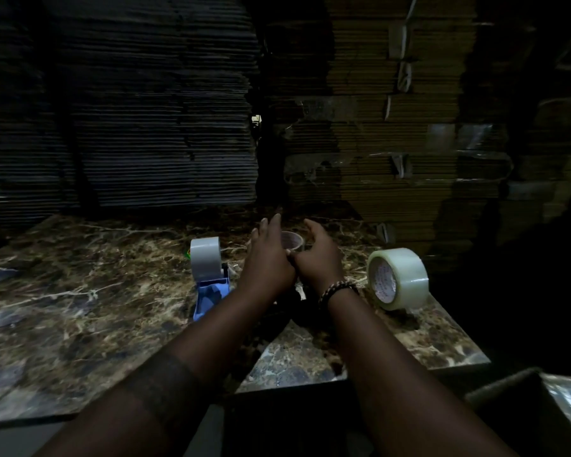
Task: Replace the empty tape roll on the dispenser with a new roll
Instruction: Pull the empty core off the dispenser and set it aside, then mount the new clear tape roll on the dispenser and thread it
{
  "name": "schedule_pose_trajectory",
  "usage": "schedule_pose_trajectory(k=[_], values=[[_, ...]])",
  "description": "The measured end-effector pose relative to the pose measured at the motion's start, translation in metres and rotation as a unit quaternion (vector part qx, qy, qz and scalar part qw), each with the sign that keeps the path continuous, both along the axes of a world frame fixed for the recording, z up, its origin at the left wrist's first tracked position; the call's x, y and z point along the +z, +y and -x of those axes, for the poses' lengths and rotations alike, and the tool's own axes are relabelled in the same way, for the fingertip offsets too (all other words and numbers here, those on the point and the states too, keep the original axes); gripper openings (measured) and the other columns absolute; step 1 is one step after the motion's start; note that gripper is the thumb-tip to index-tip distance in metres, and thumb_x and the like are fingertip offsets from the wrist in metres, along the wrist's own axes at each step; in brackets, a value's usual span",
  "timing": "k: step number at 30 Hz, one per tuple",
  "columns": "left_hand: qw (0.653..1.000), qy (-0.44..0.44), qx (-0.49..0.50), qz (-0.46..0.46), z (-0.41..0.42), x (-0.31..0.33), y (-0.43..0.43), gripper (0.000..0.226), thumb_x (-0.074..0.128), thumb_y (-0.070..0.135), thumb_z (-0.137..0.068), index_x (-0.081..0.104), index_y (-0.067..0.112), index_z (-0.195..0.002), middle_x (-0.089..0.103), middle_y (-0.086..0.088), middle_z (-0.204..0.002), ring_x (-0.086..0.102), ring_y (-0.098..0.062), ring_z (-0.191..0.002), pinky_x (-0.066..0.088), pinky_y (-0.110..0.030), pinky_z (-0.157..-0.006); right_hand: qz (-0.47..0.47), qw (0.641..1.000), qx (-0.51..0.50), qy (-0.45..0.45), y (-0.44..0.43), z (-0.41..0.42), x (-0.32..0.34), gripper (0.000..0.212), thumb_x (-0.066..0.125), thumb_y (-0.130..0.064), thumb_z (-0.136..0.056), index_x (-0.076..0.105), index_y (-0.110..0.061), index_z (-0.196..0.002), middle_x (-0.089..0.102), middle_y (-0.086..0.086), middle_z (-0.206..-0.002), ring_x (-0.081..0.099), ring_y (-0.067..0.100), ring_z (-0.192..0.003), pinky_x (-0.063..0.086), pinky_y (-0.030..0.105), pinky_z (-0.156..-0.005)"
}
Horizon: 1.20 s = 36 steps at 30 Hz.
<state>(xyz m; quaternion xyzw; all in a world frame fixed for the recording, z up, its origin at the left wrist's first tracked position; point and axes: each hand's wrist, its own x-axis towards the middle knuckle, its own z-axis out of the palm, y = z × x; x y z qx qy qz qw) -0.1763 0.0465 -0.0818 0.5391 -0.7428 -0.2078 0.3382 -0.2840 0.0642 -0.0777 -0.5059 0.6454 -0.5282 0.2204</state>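
On the marble table [80, 308] a blue tape dispenser [211, 293] stands with a white roll of tape [206, 257] mounted on it. Just right of it my left hand [267, 258] and my right hand [317, 255] reach forward side by side, fingers spread, thumbs touching. Between and behind their fingers lies a small, nearly bare tape core [291, 239], partly hidden by both hands; I cannot tell whether either hand touches it. A full clear tape roll [398, 278] stands on edge to the right of my right wrist, which wears a beaded bracelet.
Tall stacks of flattened cardboard [393, 110] rise right behind the table. The table's front edge [294, 385] runs below my forearms. An open cardboard box [534, 407] sits at the lower right. The scene is dim.
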Motion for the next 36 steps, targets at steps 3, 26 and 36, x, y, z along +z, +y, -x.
schedule_pose_trajectory(k=[3,26,36], values=[[0.999,0.029,-0.021,0.027,0.004,0.004,0.013,0.084,0.061,0.009,-0.098,0.015,0.025,-0.167,0.006,-0.006,-0.177,0.001,-0.028,-0.163,0.015,-0.05,-0.131,0.022,0.999,-0.023,0.033,0.011,0.003,0.002,0.071,0.075,-0.015,-0.084,0.05,-0.019,-0.15,0.056,0.009,-0.15,0.052,0.024,-0.138,0.045,0.034,-0.108],[0.985,0.143,-0.084,-0.037,0.099,-0.01,0.094,0.034,0.069,0.053,-0.093,0.076,0.023,-0.106,0.077,0.005,-0.097,0.069,-0.007,-0.084,0.054,-0.026,-0.068,-0.042,0.995,-0.021,-0.093,0.134,0.159,0.028,0.082,0.078,-0.081,-0.055,0.072,-0.026,-0.115,0.072,0.008,-0.118,0.069,0.029,-0.108,0.058,0.057,-0.093],[0.983,0.106,-0.147,-0.017,0.111,-0.02,0.089,0.038,0.066,0.055,-0.094,0.073,0.031,-0.122,0.057,0.001,-0.122,0.059,-0.011,-0.102,0.042,-0.016,-0.069,-0.2,0.956,0.064,-0.204,0.118,0.159,0.033,0.061,0.059,-0.06,-0.093,0.068,-0.005,-0.117,0.073,0.024,-0.114,0.07,0.043,-0.108,0.052,0.058,-0.104]])
